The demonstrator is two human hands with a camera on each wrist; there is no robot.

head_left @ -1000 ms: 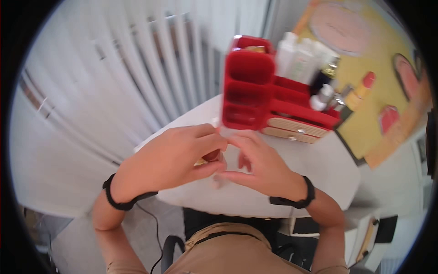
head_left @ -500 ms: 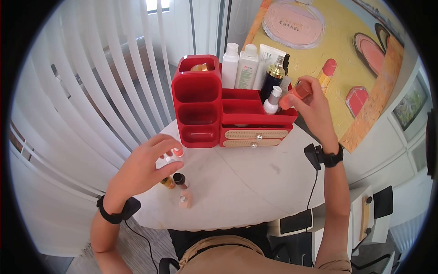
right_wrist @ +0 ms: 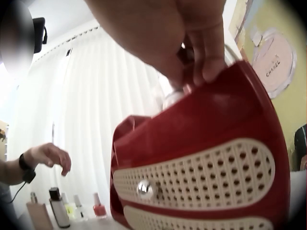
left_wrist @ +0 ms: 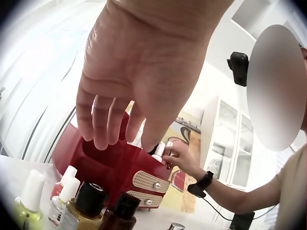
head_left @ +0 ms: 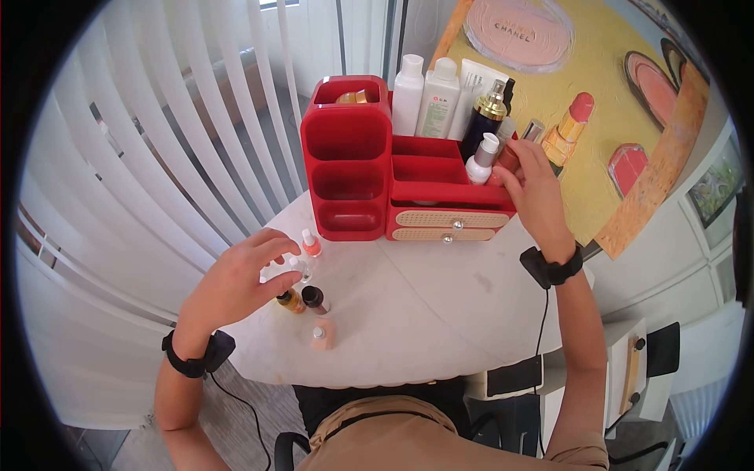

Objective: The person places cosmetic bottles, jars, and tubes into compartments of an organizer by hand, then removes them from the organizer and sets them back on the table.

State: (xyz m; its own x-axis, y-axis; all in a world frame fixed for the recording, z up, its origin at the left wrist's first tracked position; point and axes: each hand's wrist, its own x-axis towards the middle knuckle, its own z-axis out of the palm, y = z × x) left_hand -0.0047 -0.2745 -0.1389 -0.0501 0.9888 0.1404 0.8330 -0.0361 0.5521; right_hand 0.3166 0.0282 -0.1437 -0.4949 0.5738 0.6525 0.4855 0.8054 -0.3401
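Over the left part of the table, my left hand (head_left: 239, 282) hangs with fingers loosely bent and nothing in its palm. Small bottles stand around it: a coral one (head_left: 312, 246), a yellow one with a black cap (head_left: 291, 301), a dark-capped one (head_left: 316, 299) and a squarish pink one (head_left: 323, 337). My right hand (head_left: 540, 196) pinches a coral bottle with a brown cap (head_left: 508, 159) at the right end of the red organizer (head_left: 348, 133). In the right wrist view the organizer's wall (right_wrist: 206, 112) hides the bottle's lower part and the right fingertips (right_wrist: 211, 72) reach behind it.
White bottles (head_left: 408, 96), a white tube (head_left: 473, 90), a dark gold-collared bottle (head_left: 483, 122) and a white pump bottle (head_left: 481, 161) crowd the organizer beside my right hand. A painted board (head_left: 601, 169) leans behind; vertical blinds (head_left: 181, 149) hang at the left.
My hands have parted since the first frame. My right hand has carried the coral bottle to the organizer and lowered it at the right end. My left hand stays over the small bottles.
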